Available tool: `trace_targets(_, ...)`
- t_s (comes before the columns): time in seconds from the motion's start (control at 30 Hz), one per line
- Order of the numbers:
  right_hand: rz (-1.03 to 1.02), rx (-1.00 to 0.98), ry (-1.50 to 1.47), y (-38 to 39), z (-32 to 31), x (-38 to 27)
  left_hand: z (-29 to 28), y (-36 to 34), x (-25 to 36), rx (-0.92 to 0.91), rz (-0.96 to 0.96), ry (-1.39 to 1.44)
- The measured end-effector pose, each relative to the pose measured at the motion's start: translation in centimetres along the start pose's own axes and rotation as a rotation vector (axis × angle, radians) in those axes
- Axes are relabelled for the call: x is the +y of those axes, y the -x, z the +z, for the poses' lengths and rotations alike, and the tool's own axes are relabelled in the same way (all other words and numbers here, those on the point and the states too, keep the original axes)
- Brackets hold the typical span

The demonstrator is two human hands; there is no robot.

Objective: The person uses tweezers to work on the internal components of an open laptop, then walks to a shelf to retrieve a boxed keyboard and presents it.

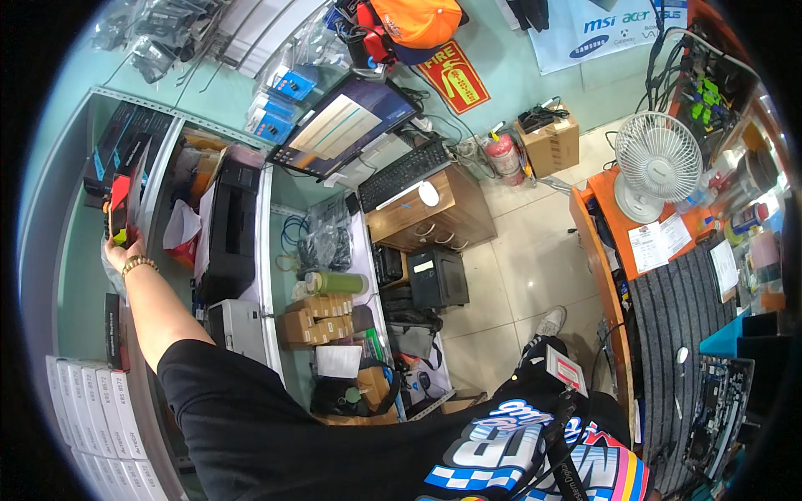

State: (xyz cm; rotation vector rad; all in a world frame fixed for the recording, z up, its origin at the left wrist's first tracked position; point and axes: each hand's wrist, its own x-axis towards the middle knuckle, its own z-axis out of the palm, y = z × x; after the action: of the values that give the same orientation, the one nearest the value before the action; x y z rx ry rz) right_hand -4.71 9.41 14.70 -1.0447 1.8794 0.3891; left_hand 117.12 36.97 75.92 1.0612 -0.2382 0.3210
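Our left hand (125,252) pinches a thin, upright red, black and yellow package (120,199) in its grip, left of the bulky black plastic printer (230,221). We judge this a handling step, calling next for steady support; our right hand is out of view.

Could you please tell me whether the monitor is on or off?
On: the monitor is lit, showing a pale window against a dark blue background.
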Motion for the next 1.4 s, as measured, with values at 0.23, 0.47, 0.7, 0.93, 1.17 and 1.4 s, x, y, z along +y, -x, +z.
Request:
trace_targets(0.23,0.004,-0.021,-0.018,-0.2,-0.4,1.4,5.5,2.4,-0.3,-0.105,0.072,0.01)
trace_targets(0.47,0.008,-0.032,0.007,0.0,-2.5,3.5,11.5,10.6,-2.0,-0.316,0.123,0.113)
trace_targets(0.7,0.11,-0.186,0.119,-2.9,-8.7,8.1,15.9,21.5,-5.7,-0.339,0.103,0.183)
trace_targets(0.93,0.129,-0.416,0.312,-3.4,-14.5,2.5,19.9,36.4,-9.1,-0.346,0.095,0.228)
trace_targets(1.17,-0.704,-0.177,-0.118,6.3,-18.0,-13.4,21.1,48.5,-10.6,-0.478,-0.073,0.436)
trace_targets(1.4,-1.3,-0.579,-0.767,13.4,-15.0,-28.3,22.3,66.4,-15.9,-0.498,-0.319,0.555)
